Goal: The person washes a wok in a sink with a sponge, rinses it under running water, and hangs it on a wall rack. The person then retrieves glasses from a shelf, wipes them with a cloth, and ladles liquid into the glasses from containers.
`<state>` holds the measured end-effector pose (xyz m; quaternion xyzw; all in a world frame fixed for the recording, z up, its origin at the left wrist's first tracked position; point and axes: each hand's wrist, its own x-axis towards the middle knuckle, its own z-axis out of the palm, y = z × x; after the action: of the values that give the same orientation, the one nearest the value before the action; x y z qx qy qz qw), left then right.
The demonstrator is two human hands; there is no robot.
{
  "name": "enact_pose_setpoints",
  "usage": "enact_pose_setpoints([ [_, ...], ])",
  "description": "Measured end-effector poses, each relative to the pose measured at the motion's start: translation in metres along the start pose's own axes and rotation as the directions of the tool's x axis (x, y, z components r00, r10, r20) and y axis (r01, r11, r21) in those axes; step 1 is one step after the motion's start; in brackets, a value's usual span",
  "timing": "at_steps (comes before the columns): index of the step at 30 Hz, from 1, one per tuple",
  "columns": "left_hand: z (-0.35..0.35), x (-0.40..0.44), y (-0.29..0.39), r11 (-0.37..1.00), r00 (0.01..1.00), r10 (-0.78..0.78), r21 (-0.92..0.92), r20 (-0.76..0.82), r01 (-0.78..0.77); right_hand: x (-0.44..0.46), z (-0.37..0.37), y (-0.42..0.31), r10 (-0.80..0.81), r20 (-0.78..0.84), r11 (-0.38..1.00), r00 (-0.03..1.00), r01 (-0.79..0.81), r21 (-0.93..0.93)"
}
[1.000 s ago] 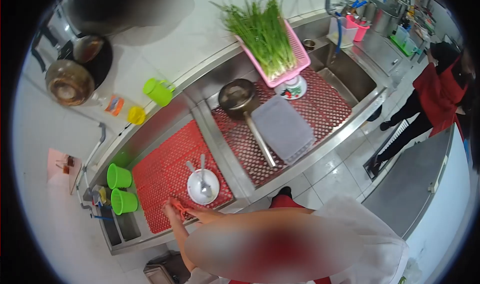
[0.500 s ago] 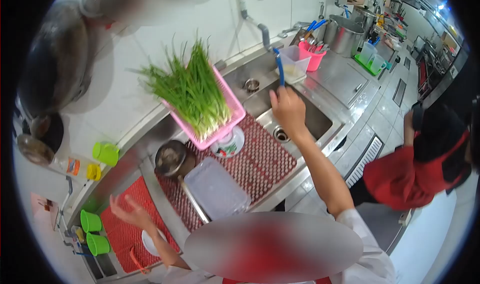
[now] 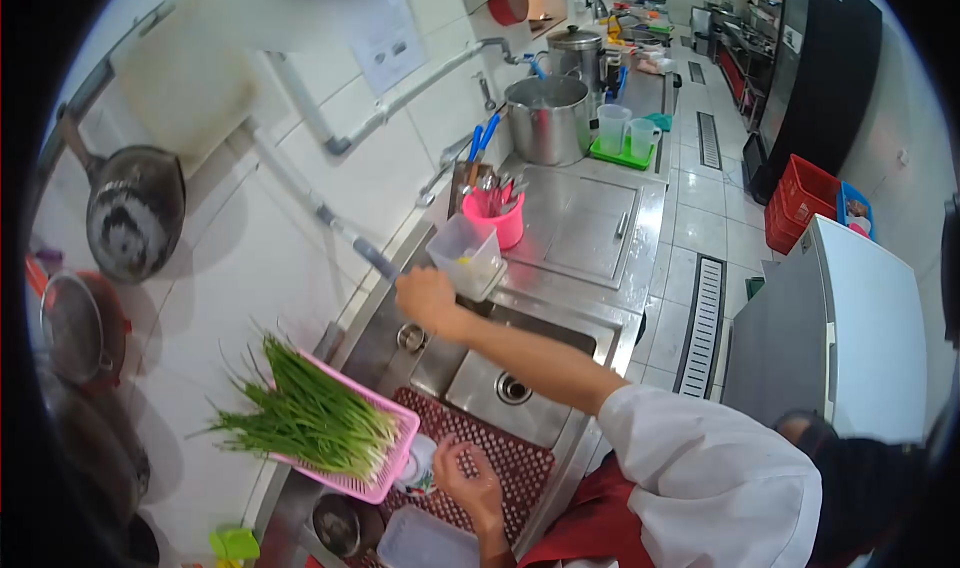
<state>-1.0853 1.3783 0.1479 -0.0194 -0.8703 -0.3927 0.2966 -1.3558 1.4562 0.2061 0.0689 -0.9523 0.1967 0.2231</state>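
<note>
The right hand (image 3: 427, 300) is closed around the lower end of a grey pipe (image 3: 372, 258), which slants down from the tiled wall (image 3: 310, 203). The square plastic container (image 3: 470, 256) sits just right of that hand, close to its knuckles, with the pink cup (image 3: 508, 225) of utensils beyond it. The bare metal floor of the basin (image 3: 545, 411) opens below the right forearm, which crosses over the basin's upper part. The left hand (image 3: 468, 483) is open with fingers loosely curled, over the dark red mat (image 3: 527, 465); whether it touches the mat cannot be told. Left of it, nearly against the fingers, is the white bowl (image 3: 419, 465), and past that the pink basket (image 3: 408, 438) of green onions (image 3: 310, 408). The translucent tub (image 3: 425, 541) lies below and left of the left hand, while the sink's front rim (image 3: 572, 456) runs to its right.

Half a second ago, the right hand was on the blue hose, and the left was over the brighter red mat in the far basin; the view has also turned toward the drainboard (image 3: 570, 233).
</note>
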Motion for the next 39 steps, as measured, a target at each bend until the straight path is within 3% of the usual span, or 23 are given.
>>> enact_pose_setpoints([
  [4, 0.057, 0.002, 0.006, 0.998, 0.966, 0.032, -0.054, 0.255, -0.018, -0.010, 0.000, -0.009, 0.044, -0.008, 0.992, 0.999, -0.043, 0.115],
  [5, 0.073, 0.001, 0.005, 0.987, 0.948, -0.022, -0.147, 0.317, 0.072, -0.016, 0.001, -0.008, 0.030, -0.013, 0.991, 0.999, -0.028, 0.129],
  [7, 0.103, 0.001, 0.009, 0.970, 0.903, -0.013, -0.214, 0.430, 0.116, -0.031, -0.011, 0.005, 0.003, 0.046, 0.941, 0.999, -0.019, 0.338],
  [9, 0.146, -0.005, 0.001, 0.945, 0.852, 0.010, -0.284, 0.524, 0.163, -0.063, -0.048, 0.039, -0.157, 0.108, 0.777, 0.982, 0.055, 0.627],
  [11, 0.196, -0.025, -0.017, 0.903, 0.770, 0.119, -0.391, 0.626, 0.178, -0.104, -0.076, 0.089, -0.202, -0.010, 0.589, 0.979, 0.129, 0.798],
  [13, 0.233, -0.026, 0.011, 0.900, 0.839, 0.161, -0.426, 0.520, 0.091, -0.159, -0.101, 0.156, -0.049, 0.134, 0.427, 0.990, -0.101, 0.899],
  [14, 0.251, -0.024, 0.034, 0.897, 0.893, 0.190, -0.443, 0.409, 0.012, -0.191, -0.102, 0.195, 0.068, 0.418, 0.164, 0.906, -0.424, 0.891],
  [15, 0.261, -0.006, 0.065, 0.914, 0.723, 0.276, -0.405, 0.633, 0.006, -0.213, -0.119, 0.236, 0.130, 0.566, -0.079, 0.814, -0.561, 0.824],
  [16, 0.292, -0.003, 0.082, 0.908, 0.737, 0.279, -0.418, 0.616, 0.006, -0.228, -0.121, 0.282, 0.129, 0.658, -0.357, 0.742, -0.584, 0.729],
  [17, 0.321, -0.007, 0.100, 0.905, 0.594, 0.172, -0.364, 0.786, 0.219, -0.244, -0.123, 0.330, 0.095, 0.747, -0.608, 0.658, -0.556, 0.567],
  [19, 0.378, -0.020, 0.132, 0.851, 0.240, 0.028, -0.149, 0.970, 0.504, -0.270, -0.136, 0.423, 0.101, 0.730, -0.818, 0.676, -0.362, 0.448],
  [20, 0.410, -0.027, 0.142, 0.845, 0.253, 0.024, -0.154, 0.967, 0.512, -0.280, -0.149, 0.463, 0.091, 0.734, -0.812, 0.673, -0.377, 0.446],
  [22, 0.481, -0.042, 0.163, 0.822, 0.090, 0.143, -0.169, 0.986, 0.544, -0.297, -0.177, 0.544, 0.134, 0.732, -0.976, 0.668, -0.040, 0.215],
  [23, 0.514, -0.044, 0.178, 0.908, 0.075, 0.152, -0.170, 0.985, 0.383, -0.309, -0.185, 0.577, 0.126, 0.741, -0.975, 0.660, -0.057, 0.216],
  [24, 0.544, -0.046, 0.193, 0.903, 0.081, 0.142, -0.163, 0.987, 0.397, -0.325, -0.188, 0.604, 0.251, 0.750, -0.951, 0.612, 0.011, 0.309],
  [25, 0.572, -0.045, 0.206, 0.947, 0.031, 0.171, -0.173, 0.985, 0.271, -0.344, -0.187, 0.627, 0.368, 0.746, -0.915, 0.556, 0.074, 0.396],
  [27, 0.627, -0.043, 0.224, 0.976, -0.048, 0.214, -0.216, 0.976, -0.030, -0.375, -0.172, 0.685, 0.332, 0.812, -0.932, 0.480, 0.033, 0.361],
  [29, 0.682, -0.035, 0.250, 0.967, -0.110, 0.240, -0.247, 0.965, -0.058, -0.406, -0.139, 0.751, 0.301, 0.861, -0.943, 0.409, -0.003, 0.331],
  [30, 0.708, -0.030, 0.266, 0.955, -0.184, 0.267, -0.286, 0.946, -0.083, -0.427, -0.119, 0.785, 0.357, 0.876, -0.875, 0.325, -0.212, 0.435],
  [31, 0.731, -0.019, 0.286, 0.964, -0.196, 0.265, -0.262, 0.944, 0.045, -0.454, -0.091, 0.826, 0.427, 0.869, -0.760, 0.252, -0.420, 0.495],
  [32, 0.754, -0.006, 0.305, 0.965, -0.185, 0.263, -0.258, 0.947, 0.051, -0.446, -0.081, 0.859, 0.523, 0.852, -0.604, 0.025, -0.695, 0.391],
  [38, 0.960, 0.046, 0.350, 0.970, -0.096, 0.241, -0.242, 0.966, -0.001, -0.361, -0.075, 1.049, 0.627, 0.775, -0.419, 0.082, -0.803, 0.424],
  [39, 1.008, 0.045, 0.341, 0.979, -0.143, 0.199, -0.202, 0.970, -0.010, -0.331, -0.081, 1.074, 0.647, 0.756, -0.379, 0.100, -0.818, 0.433],
])
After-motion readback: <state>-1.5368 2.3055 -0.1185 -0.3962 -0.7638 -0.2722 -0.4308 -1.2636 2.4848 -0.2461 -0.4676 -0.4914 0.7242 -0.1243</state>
